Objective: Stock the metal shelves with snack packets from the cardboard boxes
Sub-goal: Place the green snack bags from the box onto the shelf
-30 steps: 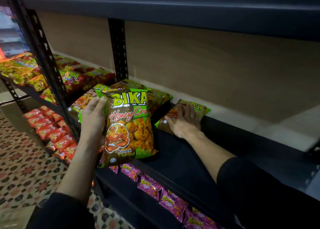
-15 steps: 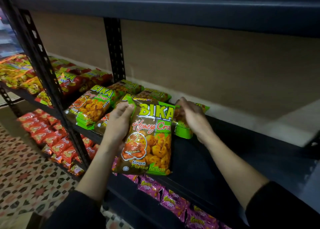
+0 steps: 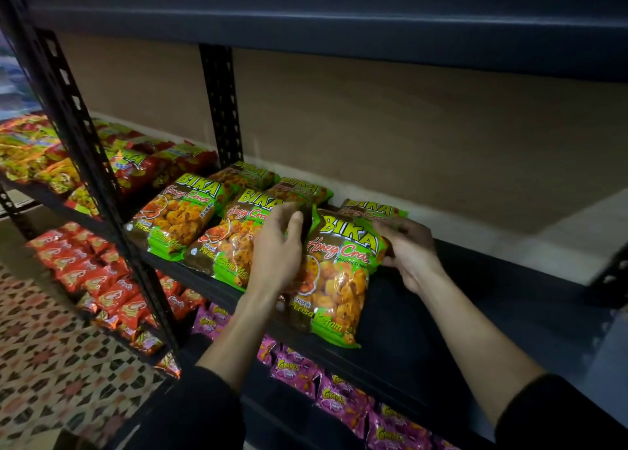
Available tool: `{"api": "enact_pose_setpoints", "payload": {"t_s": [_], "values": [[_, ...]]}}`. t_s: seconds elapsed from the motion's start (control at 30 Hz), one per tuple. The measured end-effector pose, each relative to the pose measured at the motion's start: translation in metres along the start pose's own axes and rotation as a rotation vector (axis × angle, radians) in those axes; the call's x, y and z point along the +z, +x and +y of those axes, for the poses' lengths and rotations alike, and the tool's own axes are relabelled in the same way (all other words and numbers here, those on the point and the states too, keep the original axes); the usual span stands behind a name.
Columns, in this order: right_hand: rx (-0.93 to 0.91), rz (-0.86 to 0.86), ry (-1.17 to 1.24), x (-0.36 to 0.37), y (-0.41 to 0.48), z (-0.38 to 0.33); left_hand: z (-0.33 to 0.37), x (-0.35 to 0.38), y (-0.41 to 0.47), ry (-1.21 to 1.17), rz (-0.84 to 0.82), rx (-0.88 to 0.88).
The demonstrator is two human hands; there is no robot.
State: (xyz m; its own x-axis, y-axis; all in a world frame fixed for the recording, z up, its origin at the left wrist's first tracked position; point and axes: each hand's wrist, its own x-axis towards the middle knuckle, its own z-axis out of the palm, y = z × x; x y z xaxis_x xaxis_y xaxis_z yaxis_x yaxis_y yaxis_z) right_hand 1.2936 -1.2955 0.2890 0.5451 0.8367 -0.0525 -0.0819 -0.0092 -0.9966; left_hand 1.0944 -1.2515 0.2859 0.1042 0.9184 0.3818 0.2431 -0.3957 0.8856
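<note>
A green and brown Bika Honey Crab packet (image 3: pixel 336 276) lies at the front of the dark metal shelf (image 3: pixel 424 313). My left hand (image 3: pixel 277 251) grips its upper left corner, thumb over the top edge. My right hand (image 3: pixel 409 249) holds its upper right edge with curled fingers. Another Bika packet (image 3: pixel 372 208) lies just behind it, partly hidden. To the left, several more Bika packets (image 3: pixel 176 215) lie flat in overlapping rows on the same shelf.
Bare dark shelf stretches to the right of the packets. A black upright post (image 3: pixel 221 106) stands behind them. Red packets (image 3: pixel 102 279) and purple packets (image 3: pixel 339 398) fill the shelf below. The neighbouring bay on the left holds red and yellow packets (image 3: pixel 51 164). Patterned floor tiles (image 3: pixel 44 364) lie lower left.
My left hand carried the packet rightward and set it down on the shelf in front of the rear packet. My right hand left the rear packet and took the new packet's right edge.
</note>
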Motion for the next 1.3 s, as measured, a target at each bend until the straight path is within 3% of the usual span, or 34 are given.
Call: {"api": "enact_pose_setpoints", "payload": {"t_s": [0.3,0.53,1.3], "values": [[-0.054,0.071,-0.14,0.002,0.009,-0.003,-0.012,0.038,-0.052,0.584,-0.247,0.213],[-0.096,0.18,-0.164,-0.005,0.025,0.001,-0.021,0.044,-0.052,0.704,-0.228,0.212],[-0.247,0.02,-0.453,-0.042,0.005,-0.007,0.002,0.038,-0.041,0.69,-0.329,0.093]]}}
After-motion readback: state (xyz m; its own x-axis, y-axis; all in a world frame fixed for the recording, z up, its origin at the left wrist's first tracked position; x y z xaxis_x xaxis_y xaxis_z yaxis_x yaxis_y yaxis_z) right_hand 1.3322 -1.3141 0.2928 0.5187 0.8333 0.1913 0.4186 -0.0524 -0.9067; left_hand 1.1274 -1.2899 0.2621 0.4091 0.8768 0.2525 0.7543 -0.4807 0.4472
